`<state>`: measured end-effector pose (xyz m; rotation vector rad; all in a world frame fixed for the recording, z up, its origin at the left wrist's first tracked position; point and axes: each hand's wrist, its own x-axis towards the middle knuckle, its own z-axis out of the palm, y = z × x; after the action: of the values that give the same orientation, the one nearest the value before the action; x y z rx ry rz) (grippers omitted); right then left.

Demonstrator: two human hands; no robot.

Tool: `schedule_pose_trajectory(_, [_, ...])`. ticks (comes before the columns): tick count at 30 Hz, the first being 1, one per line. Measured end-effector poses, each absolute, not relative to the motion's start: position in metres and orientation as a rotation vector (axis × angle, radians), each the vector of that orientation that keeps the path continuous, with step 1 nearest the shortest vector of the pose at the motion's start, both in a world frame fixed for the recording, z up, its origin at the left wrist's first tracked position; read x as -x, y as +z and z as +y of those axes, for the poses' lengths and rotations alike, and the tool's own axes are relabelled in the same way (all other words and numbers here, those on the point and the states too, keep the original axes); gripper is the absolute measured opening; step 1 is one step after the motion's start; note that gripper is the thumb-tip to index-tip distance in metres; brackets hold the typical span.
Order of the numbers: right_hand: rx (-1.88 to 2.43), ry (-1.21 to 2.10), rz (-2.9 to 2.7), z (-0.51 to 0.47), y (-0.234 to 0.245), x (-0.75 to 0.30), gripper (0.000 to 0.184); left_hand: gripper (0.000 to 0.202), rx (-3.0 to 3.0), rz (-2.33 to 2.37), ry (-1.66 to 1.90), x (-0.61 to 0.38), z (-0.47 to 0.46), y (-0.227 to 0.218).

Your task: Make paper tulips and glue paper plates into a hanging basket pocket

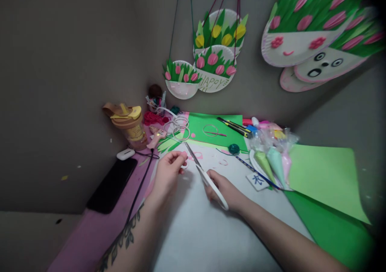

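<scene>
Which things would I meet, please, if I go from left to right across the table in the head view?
Black phone → left hand → scissors held in the right hand → white card with a blue character → light green sheet.

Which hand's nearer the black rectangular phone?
Left. The left hand is to the right of the black rectangular phone, not touching it; the right hand, holding white-handled metal scissors, is farther right.

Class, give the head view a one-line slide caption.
Right hand holding white-handled scissors beside a left hand pinching what looks like a small pink piece, with flower-decorated plates hanging beyond.
</scene>
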<state>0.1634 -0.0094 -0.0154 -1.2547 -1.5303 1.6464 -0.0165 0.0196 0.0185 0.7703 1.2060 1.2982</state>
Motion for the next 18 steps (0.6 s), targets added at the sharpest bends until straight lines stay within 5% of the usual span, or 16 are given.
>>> schedule_pose_trajectory(18, [1.182, 1.696, -1.625, -0.0106, -0.0150, -0.1615, 0.019, 0.021, -0.839, 1.243, 1.262, 0.0115, 0.0151, 0.0181])
